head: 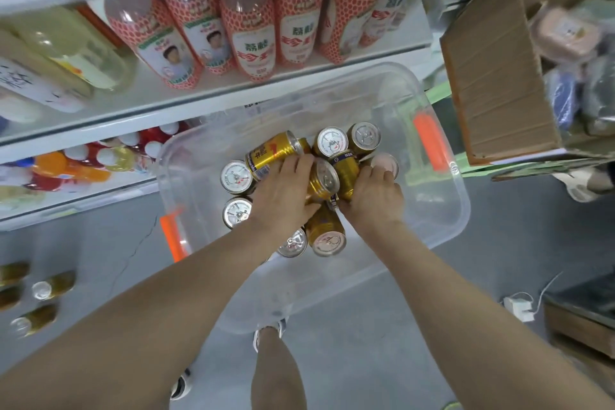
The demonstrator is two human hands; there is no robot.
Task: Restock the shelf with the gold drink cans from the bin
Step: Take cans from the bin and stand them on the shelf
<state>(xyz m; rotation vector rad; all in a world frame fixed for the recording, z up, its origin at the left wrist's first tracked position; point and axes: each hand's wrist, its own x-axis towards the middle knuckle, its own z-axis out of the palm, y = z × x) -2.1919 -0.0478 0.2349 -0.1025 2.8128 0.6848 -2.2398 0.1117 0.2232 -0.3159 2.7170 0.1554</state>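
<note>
A clear plastic bin [442,216] with orange latches stands on the grey floor below the shelves. Several gold drink cans [271,155] lie and stand in a heap inside it. My left hand [286,193] reaches into the heap, fingers curled over a gold can [322,180] at the middle. Beside it my right hand [374,195] grips another gold can [346,173], its fingers over the far side. Gold cans on the lowest shelf [50,288] show at the far left, blurred.
White shelves [186,100] at the top hold red-patterned bottles [253,30] and, lower, mixed colourful bottles [76,166]. An open cardboard box [492,70] of packets stands at the right. A white charger [517,308] lies on the floor. My leg and shoe are below the bin.
</note>
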